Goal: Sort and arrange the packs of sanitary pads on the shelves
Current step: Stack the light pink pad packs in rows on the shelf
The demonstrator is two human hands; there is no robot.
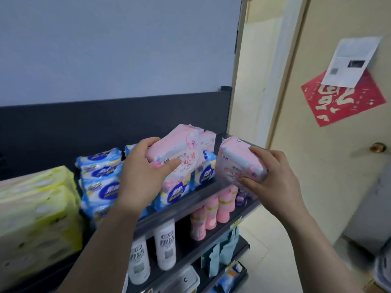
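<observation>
L hand (pixel 139 176), R hand (pixel 273 182) bare; forearms bare too.

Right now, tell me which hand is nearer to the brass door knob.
Right. The right hand, gripping a pink pack, is left of the door knob and slightly lower; the left hand, gripping a second pink pack, is farther left, above the blue packs.

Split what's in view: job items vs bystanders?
Job:
left hand, holding left pink pack
right hand, holding right pink pack
blue-white packs
top shelf

Bystanders:
yellow packs
white bottles
pink bottles
door
red poster
</observation>
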